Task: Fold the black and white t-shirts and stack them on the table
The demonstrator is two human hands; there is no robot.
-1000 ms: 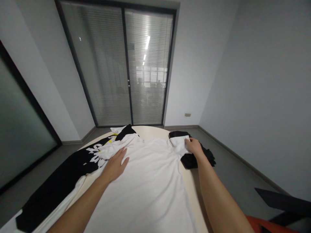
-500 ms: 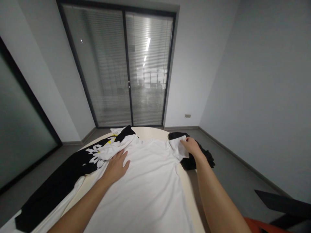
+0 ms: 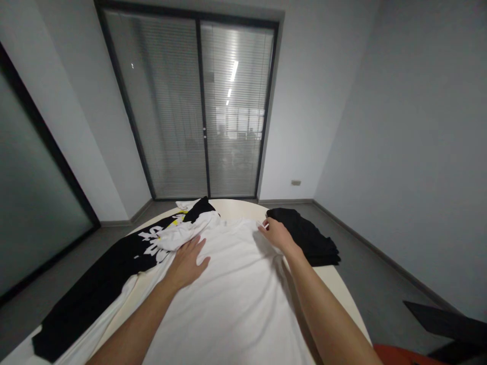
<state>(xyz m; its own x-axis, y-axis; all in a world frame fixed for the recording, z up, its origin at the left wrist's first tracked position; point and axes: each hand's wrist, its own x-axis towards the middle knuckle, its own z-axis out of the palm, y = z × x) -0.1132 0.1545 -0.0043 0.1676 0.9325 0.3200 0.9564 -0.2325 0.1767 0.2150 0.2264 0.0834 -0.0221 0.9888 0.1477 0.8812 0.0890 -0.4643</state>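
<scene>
A white T-shirt (image 3: 232, 284) lies spread over the pale table, its neckline at the far end. My left hand (image 3: 189, 261) rests flat on its upper left part, fingers apart, beside the left sleeve. With closed fingers my right hand (image 3: 277, 233) grips the shirt's right sleeve, which is drawn inward near the shoulder; the fingertips are partly hidden. Just right of that hand is a folded black garment pile (image 3: 310, 235). To the left, a black garment with a white and yellow print (image 3: 95, 276) lies partly under the white sleeve.
The rounded pale table (image 3: 338, 286) shows its edge at the right. A dark flat object (image 3: 445, 319) and something orange-red (image 3: 399, 355) stand at the lower right. Beyond the table are glass doors with blinds (image 3: 232, 162) and grey walls.
My right hand has moved left with the sleeve, folding it inward and uncovering the black pile and table edge. My left hand stays on the shirt.
</scene>
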